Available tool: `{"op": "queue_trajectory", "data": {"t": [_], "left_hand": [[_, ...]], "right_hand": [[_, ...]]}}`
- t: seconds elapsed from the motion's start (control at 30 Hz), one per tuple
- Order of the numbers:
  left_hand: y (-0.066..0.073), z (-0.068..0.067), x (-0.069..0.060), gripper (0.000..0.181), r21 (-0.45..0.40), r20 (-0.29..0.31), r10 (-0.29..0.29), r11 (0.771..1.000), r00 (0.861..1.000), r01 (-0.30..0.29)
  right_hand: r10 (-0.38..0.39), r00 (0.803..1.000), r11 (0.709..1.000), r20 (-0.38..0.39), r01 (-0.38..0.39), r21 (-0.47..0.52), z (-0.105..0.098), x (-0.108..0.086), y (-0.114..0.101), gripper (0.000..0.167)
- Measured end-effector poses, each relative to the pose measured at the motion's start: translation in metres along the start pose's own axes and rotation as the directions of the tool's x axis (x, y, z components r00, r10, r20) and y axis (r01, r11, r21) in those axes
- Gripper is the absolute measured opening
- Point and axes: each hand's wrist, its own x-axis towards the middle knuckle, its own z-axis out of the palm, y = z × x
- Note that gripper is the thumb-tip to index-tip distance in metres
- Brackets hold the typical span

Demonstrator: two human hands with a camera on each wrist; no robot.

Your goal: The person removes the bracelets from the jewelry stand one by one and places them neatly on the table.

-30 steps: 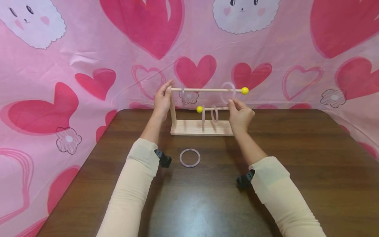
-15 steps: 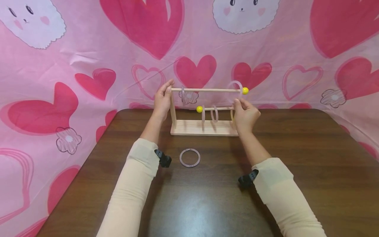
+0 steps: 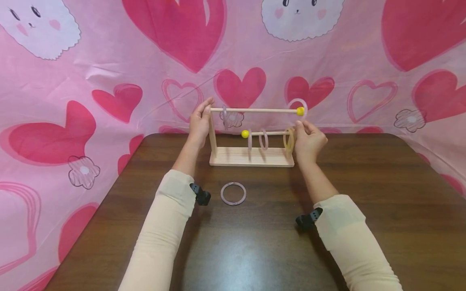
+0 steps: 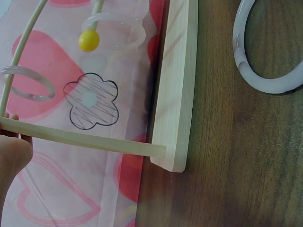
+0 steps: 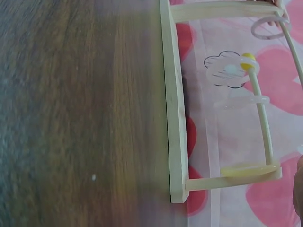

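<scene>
Left hand (image 3: 200, 123): you're gripping the top of the wooden ring stand (image 3: 251, 157) at its left post
Right hand (image 3: 311, 139): you're pinching the bottom of a pale ring (image 3: 298, 100), right by the upper rod's yellow ball (image 3: 300, 111); can't tell if it's threaded
Upper rod (image 3: 262, 110): one lilac ring (image 3: 224, 117) hangs near the post
Lower rod (image 3: 276, 133): two pinkish rings (image 3: 250, 142), plus yellow at the post end
Table (image 3: 255, 238): one loose ring (image 3: 222, 194) lies flat
Progress: most look hung; pinched one's unsettled, loose one's off
</scene>
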Motion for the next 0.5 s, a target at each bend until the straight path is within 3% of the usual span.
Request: {"op": "queue_trajectory", "data": {"t": [0.23, 0.5], "left_hand": [[-0.001, -0.001, 0.000, 0.035, 0.005, -0.004, -0.004, 1.000, 1.000, 0.004], [0.000, 0.000, 0.000, 0.035, 0.011, -0.003, -0.011, 1.000, 1.000, 0.011]], "right_hand": [[0.084, 0.996, 0.985, 0.007, -0.084, 0.151, -0.005, 0.002, 0.002, 0.021], [0.151, 0.988, 0.971, -0.006, -0.148, 0.187, -0.013, 0.007, -0.002, 0.023]]}}
